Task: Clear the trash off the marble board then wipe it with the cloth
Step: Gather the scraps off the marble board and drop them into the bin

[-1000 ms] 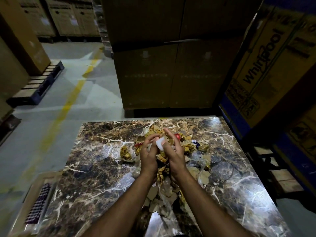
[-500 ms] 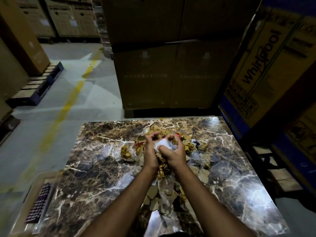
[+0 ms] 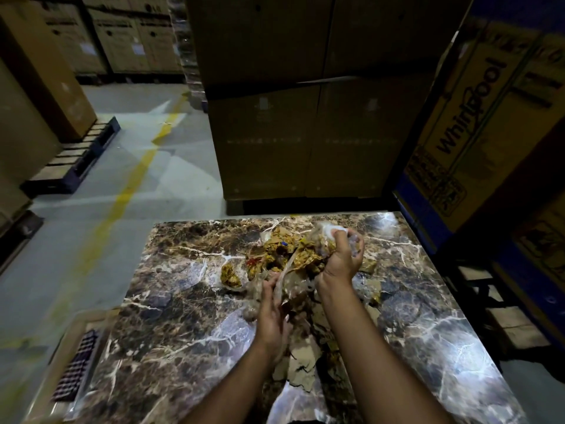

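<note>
A brown marble board [image 3: 171, 301] with white veins fills the lower half of the view. A heap of trash [image 3: 275, 255], yellow wrappers, clear plastic and cardboard scraps, lies along its middle. My right hand [image 3: 342, 258] is raised at the far right of the heap, shut on a bundle of white and clear plastic with yellow wrappers hanging from it. Lower down, my left hand [image 3: 272, 310] is among the plastic and scraps, fingers curled on a strip of clear plastic. A checked cloth [image 3: 76, 365] lies on a tray left of the board.
Tall cardboard boxes [image 3: 305, 102] stand just beyond the board's far edge. A printed appliance box [image 3: 477, 133] crowds the right side. Bare concrete floor with a yellow line [image 3: 128, 185] lies to the left, with a pallet [image 3: 73, 160] beyond.
My hands were together over the heap, kneading a white piece. Now my right hand has lifted right with a bundle of trash, and my left hand has dropped nearer to me.
</note>
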Demonstrator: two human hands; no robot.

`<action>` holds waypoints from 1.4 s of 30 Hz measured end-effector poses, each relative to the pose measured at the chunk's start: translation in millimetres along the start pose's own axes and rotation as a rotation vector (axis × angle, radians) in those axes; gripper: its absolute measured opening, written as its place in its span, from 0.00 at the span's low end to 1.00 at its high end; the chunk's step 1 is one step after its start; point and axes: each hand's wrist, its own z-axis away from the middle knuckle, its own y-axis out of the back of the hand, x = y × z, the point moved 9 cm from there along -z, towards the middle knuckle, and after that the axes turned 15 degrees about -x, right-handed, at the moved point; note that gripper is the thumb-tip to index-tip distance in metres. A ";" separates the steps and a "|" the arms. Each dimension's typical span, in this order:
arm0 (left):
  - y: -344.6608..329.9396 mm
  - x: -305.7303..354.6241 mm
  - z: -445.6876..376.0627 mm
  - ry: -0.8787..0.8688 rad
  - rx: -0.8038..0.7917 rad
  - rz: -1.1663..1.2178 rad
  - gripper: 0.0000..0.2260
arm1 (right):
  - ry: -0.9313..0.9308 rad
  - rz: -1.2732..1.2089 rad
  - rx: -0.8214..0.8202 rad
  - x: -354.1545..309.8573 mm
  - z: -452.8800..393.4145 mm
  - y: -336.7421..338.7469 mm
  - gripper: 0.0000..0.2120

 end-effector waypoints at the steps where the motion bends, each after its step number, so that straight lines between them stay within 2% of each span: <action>1: -7.3 1.2 -0.4 -0.022 -0.005 0.044 0.23 | 0.012 -0.010 0.012 0.5 2.6 0.0 0.19; 3: -17.4 17.7 -3.0 -0.119 0.010 0.072 0.21 | 0.035 0.020 0.005 1.8 7.6 0.7 0.17; 7: -19.0 55.4 -10.4 -0.225 0.075 0.097 0.32 | 0.081 0.182 -0.063 8.1 13.8 5.6 0.15; 9: -23.1 71.6 -13.0 -0.252 0.082 0.070 0.31 | 0.138 0.283 -0.138 5.5 17.1 2.2 0.16; 12: -35.5 82.7 -18.5 -0.263 0.008 -0.007 0.28 | 0.286 0.495 -0.333 -7.4 25.3 -15.2 0.12; 15: -38.6 84.5 -15.0 -0.309 0.000 -0.092 0.24 | 0.349 0.653 -0.558 -7.8 34.2 -35.5 0.14; 18: -36.1 81.1 -13.4 -0.336 0.014 -0.093 0.21 | 0.340 0.780 -0.770 3.6 41.4 -49.8 0.12; 21: -33.3 79.4 -12.6 -0.347 -0.006 -0.128 0.20 | 0.233 0.723 -0.897 11.6 45.8 -53.1 0.14; 25: -23.8 76.2 -11.3 -0.344 0.044 -0.179 0.10 | 0.079 0.663 -0.880 12.7 51.8 -52.0 0.25; 29: -28.8 79.9 -9.9 -0.392 0.048 -0.201 0.10 | 0.015 0.682 -0.863 11.0 53.4 -52.2 0.17; 31: -32.7 84.8 -7.9 -0.439 0.048 -0.216 0.09 | 0.040 0.685 -0.861 9.2 54.0 -49.3 0.19; 36: -37.4 93.1 -0.7 -0.556 0.125 -0.287 0.14 | 0.144 0.654 -0.874 3.1 57.7 -49.6 0.14; 39: -37.1 93.2 4.8 -0.627 0.184 -0.274 0.11 | 0.194 0.616 -0.917 -2.8 57.0 -55.0 0.13; 42: -36.3 93.7 13.5 -0.642 0.248 -0.259 0.14 | 0.191 0.594 -0.978 1.8 57.4 -59.9 0.14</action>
